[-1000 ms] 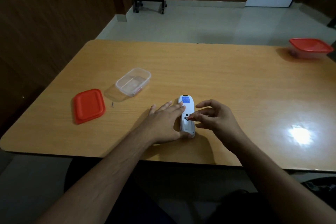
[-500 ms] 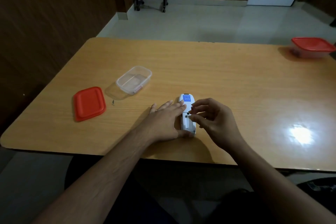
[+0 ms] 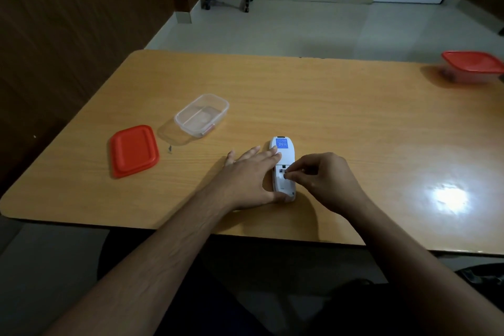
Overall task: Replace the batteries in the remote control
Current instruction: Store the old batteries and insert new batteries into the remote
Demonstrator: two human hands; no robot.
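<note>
A white remote control (image 3: 282, 146) lies face down near the front edge of the wooden table (image 3: 327, 106), a blue label on its far end. Its battery compartment is open in the middle. My left hand (image 3: 245, 177) lies flat against the remote's left side, with straight fingers touching it and the thumb by its near end. My right hand (image 3: 324, 180) hovers at the right side with curled fingers. Its fingertips pinch a small dark battery (image 3: 284, 175) at the compartment. How far the battery sits inside is hidden by the fingers.
An open clear plastic container (image 3: 201, 114) stands left of the remote, its red lid (image 3: 133, 150) lying further left. A tiny dark item (image 3: 170, 148) lies between them. A closed container with a red lid (image 3: 473, 65) sits at the far right corner.
My right hand's fingers have curled tighter and dropped onto the battery compartment. My left hand and the remote have stayed where they were.
</note>
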